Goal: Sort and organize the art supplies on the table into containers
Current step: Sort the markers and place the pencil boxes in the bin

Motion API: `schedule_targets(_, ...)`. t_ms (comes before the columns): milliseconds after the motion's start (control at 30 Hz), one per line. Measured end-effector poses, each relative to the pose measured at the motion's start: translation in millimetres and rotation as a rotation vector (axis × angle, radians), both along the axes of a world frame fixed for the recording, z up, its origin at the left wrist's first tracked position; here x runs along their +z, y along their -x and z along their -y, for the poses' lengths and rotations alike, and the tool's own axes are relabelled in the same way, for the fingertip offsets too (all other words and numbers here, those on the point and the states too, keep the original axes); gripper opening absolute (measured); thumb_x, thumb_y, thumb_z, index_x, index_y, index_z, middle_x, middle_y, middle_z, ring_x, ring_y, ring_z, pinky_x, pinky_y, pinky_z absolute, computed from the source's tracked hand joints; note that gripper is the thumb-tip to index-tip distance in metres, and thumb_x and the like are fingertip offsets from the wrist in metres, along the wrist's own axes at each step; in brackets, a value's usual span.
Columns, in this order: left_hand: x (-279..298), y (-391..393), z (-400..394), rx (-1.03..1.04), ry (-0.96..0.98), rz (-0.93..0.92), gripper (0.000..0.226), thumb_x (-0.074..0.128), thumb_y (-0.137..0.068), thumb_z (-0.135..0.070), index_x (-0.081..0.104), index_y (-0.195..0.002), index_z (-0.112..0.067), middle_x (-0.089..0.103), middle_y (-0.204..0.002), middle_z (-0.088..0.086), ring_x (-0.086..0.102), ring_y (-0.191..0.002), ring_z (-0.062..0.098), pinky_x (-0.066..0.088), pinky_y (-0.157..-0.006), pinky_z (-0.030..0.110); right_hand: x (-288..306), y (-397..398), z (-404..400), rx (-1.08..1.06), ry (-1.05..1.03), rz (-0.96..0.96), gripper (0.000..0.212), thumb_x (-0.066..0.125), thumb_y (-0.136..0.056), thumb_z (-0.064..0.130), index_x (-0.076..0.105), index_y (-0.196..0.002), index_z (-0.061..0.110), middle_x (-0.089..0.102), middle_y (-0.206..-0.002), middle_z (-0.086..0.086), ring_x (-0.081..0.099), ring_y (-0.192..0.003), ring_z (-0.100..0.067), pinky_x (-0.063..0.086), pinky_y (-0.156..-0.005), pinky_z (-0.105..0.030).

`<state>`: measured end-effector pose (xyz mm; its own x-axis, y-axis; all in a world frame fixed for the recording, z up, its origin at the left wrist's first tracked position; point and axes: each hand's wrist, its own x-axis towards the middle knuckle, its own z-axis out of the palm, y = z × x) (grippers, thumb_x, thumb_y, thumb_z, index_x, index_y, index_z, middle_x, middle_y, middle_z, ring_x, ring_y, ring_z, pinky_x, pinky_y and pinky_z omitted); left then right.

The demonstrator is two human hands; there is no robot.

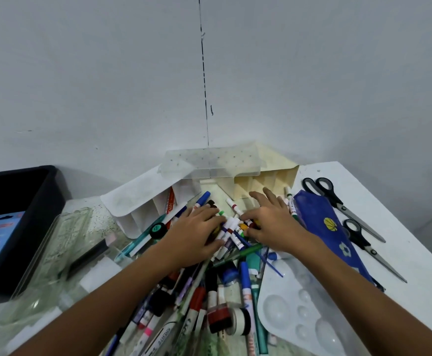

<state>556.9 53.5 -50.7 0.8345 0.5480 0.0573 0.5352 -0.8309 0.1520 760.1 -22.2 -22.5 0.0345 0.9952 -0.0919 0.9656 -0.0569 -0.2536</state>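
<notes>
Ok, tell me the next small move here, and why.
Probably close both hands on the small markers and lift them toward the white divided organizer. The left hand and right hand already bracket that bundle, and the organizer's slots look mostly empty.

Two bare forearms entering from 6 o'clock, sleeveless as far as visible, ending in left hand (pixel 195 233) and right hand (pixel 271 224), unadorned by rings, watch or gloves.
</notes>
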Motion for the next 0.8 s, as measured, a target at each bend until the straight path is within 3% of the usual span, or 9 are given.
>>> schedule_targets(133, -1.5, 15.0, -3.9, -0.011, 0.012, 0.047, 0.066, 0.030, -0.090, -0.062, 0.052, -0.136, -0.020, 0.052, -0.140, 0.002, 0.042, -0.135, 0.022, 0.033, -0.113, 0.039, -1.4, -1.7, -3.4, 0.036, 0.034, 0.000, 0.026, 0.063, -0.091, 0.033, 0.066, -0.116, 0.031, 0.011, -0.161, -0.002, -0.007, -0.149, -0.028, 0.001, -0.118, -0.051)
schedule_targets(233, 7.1, 19.4, -1.7, 0.014, 0.121, 0.126, 0.065, 0.028, -0.091, -0.059, 0.053, -0.137, -0.020, 0.052, -0.140, 0.001, 0.040, -0.135, 0.017, 0.027, -0.110, 0.026, -2.5, -1.9, -5.1, 0.023, 0.063, -0.088, 0.017, 0.067, -0.088, 0.024, 0.068, -0.105, 0.025, 0.016, -0.159, -0.003, -0.003, -0.149, -0.027, 0.003, -0.119, -0.049)
schedule_targets(300, 13.7, 22.3, 0.1, 0.055, 0.220, 0.189, 0.066, 0.027, -0.089, -0.059, 0.051, -0.138, -0.021, 0.049, -0.141, -0.002, 0.038, -0.134, 0.010, 0.025, -0.107, 0.020, -0.1, -1.2, -5.5, -0.012, 0.045, -0.222, 0.013, 0.070, -0.085, 0.017, 0.067, -0.095, 0.025, 0.023, -0.156, -0.004, 0.007, -0.148, -0.026, 0.013, -0.119, -0.046)
schedule_targets(367, 18.6, 24.8, 0.3, 0.090, 0.233, 0.260, 0.063, 0.033, -0.087, -0.057, 0.054, -0.135, -0.022, 0.053, -0.137, -0.004, 0.043, -0.127, 0.007, 0.030, -0.102, 0.018, 8.5, -0.3, -4.2, -0.055, -0.028, -0.388, 0.022, 0.073, -0.082, 0.011, 0.063, -0.082, 0.030, 0.036, -0.147, -0.003, 0.028, -0.139, -0.021, 0.029, -0.110, -0.035)
schedule_targets(433, 22.3, 26.0, 0.3, 0.111, 0.201, 0.344, 0.053, 0.042, -0.086, -0.051, 0.062, -0.126, -0.021, 0.060, -0.126, -0.005, 0.051, -0.118, 0.008, 0.037, -0.095, 0.020, 20.2, -0.5, -1.4, -0.091, -0.108, -0.531, 0.031, 0.075, -0.080, 0.007, 0.060, -0.076, 0.034, 0.048, -0.130, 0.001, 0.044, -0.120, -0.013, 0.034, -0.093, -0.023)
schedule_targets(567, 35.6, 24.3, 7.7, 0.211, 0.304, 0.613, 0.024, 0.064, -0.087, -0.028, 0.071, -0.108, -0.018, 0.066, -0.090, -0.013, 0.058, -0.080, -0.002, 0.040, -0.067, 0.011, 38.3, 3.1, 4.8, -0.158, -0.254, -0.788, 0.028, 0.074, -0.079, 0.003, 0.065, -0.079, 0.030, 0.061, -0.090, 0.006, 0.054, -0.074, -0.008, 0.043, -0.071, -0.028)
schedule_targets(633, 43.6, 23.5, 10.5, 0.272, 0.441, 0.705, 0.014, 0.068, -0.089, -0.014, 0.072, -0.102, -0.017, 0.067, -0.081, -0.013, 0.059, -0.068, 0.000, 0.041, -0.060, 0.010, 44.4, 9.8, 6.8, -0.186, -0.320, -0.994, 0.022, 0.072, -0.080, -0.001, 0.066, -0.084, 0.020, 0.065, -0.081, -0.002, 0.060, -0.073, -0.012, 0.050, -0.067, -0.027)
schedule_targets(800, 61.9, 22.3, 18.7, 0.316, 0.903, 0.972, 0.019, 0.069, -0.083, -0.008, 0.069, -0.102, -0.010, 0.074, -0.089, 0.009, 0.069, -0.074, 0.016, 0.052, -0.055, 0.022, 47.6, 38.4, 6.3, -0.236, -0.299, -1.493, 0.015, 0.068, -0.078, -0.011, 0.064, -0.089, -0.001, 0.070, -0.083, -0.019, 0.069, -0.074, -0.026, 0.060, -0.068, -0.031)
